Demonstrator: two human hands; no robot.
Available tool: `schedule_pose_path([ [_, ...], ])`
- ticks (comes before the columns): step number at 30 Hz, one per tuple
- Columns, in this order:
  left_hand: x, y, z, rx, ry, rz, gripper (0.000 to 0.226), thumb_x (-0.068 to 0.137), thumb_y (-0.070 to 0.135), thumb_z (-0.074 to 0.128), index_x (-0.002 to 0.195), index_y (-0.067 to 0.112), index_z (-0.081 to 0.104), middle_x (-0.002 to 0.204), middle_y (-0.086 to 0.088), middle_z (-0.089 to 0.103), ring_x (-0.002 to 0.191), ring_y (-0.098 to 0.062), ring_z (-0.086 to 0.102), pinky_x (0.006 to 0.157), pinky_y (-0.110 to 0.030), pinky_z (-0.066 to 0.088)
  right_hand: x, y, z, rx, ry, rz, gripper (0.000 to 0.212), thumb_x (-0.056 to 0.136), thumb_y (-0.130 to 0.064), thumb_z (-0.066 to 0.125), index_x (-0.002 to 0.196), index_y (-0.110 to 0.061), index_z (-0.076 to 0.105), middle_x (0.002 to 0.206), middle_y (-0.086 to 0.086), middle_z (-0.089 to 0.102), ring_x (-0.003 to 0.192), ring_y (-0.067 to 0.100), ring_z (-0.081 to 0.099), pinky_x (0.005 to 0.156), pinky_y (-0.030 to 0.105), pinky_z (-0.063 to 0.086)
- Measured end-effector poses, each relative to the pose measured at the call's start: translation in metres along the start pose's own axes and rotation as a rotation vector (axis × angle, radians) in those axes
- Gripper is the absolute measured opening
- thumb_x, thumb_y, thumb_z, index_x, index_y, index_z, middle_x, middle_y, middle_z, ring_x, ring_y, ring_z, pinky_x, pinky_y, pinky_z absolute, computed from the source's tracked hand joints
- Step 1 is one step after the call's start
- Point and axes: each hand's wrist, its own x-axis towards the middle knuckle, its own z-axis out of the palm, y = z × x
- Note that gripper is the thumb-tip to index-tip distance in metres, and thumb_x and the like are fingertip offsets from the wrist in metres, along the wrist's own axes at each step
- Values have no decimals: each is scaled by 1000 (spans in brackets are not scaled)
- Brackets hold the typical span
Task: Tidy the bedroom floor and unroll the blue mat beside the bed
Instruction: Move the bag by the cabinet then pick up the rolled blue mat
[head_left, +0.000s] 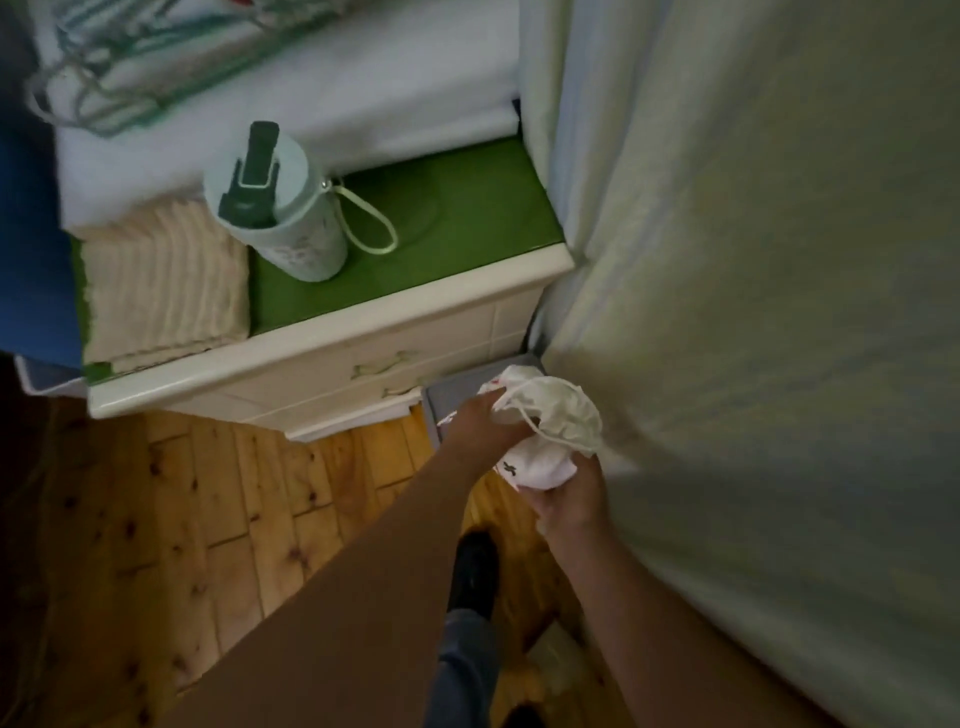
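tidying step: both hands, left (480, 423) and right (571, 493), fingers clamped on white cloths (545, 421) over grey bin (457, 392); next, likely drop in.

Narrow gap between nightstand and bed

The grey bin (457, 397) sat wedged between the cream nightstand (363, 358) and the draped bed side (753, 364), both hands crowding its mouth. Leftward, the wooden floor (182, 509) lay open; a bottle (280, 213) and folded towel (166, 280) occupied the nightstand top.

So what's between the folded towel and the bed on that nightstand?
A pale green bottle with a wrist loop stands between the cream folded towel and the bed, head view.
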Motion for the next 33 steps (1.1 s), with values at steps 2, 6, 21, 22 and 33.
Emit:
schedule_pose_path([
  [2, 37, -10, 4, -3, -10, -7, 46, 85, 32, 72, 129, 21, 61, 131, -4, 61, 121, -20, 56, 90, -24, 42, 29, -1, 11, 59, 13, -39, 43, 99, -31, 45, 139, -17, 48, 139, 14, 51, 128, 37, 48, 106, 57, 39],
  [6, 83, -30, 14, 58, 66, 164, 38, 84, 16, 72, 122, 12, 65, 127, -10, 63, 120, -25, 56, 89, -11, 36, 70, 3, 27, 19, 85, -60, 41, 99, -30, 46, 136, -13, 50, 135, 14, 55, 125, 34, 52, 97, 49, 49],
  [21, 89, -44, 30, -227, 234, -493, 66, 98, 14, 34, 156, 20, 3, 142, -19, 46, 120, -40, 53, 90, -42, 48, 80, -10, 33, 11, 109, 42, 50, 98, -48, 37, 141, -24, 43, 147, 6, 41, 138, 31, 36, 112, 47, 32],
  [22, 90, -42, 30, -180, 183, -469, 60, 100, 14, 33, 155, 17, 11, 137, -18, 51, 118, -39, 54, 92, -40, 46, 79, -13, 36, -27, 83, 24, 44, 98, -47, 38, 135, -25, 47, 144, 5, 44, 138, 29, 36, 109, 45, 33],
  [33, 4, -49, 20, 78, 136, -477, 48, 99, 25, 41, 143, 4, 36, 136, -22, 49, 116, -37, 54, 89, -38, 46, 49, -26, -25, -882, 144, -76, 46, 99, -36, 40, 133, -6, 50, 138, 19, 50, 126, 36, 47, 108, 44, 39],
])
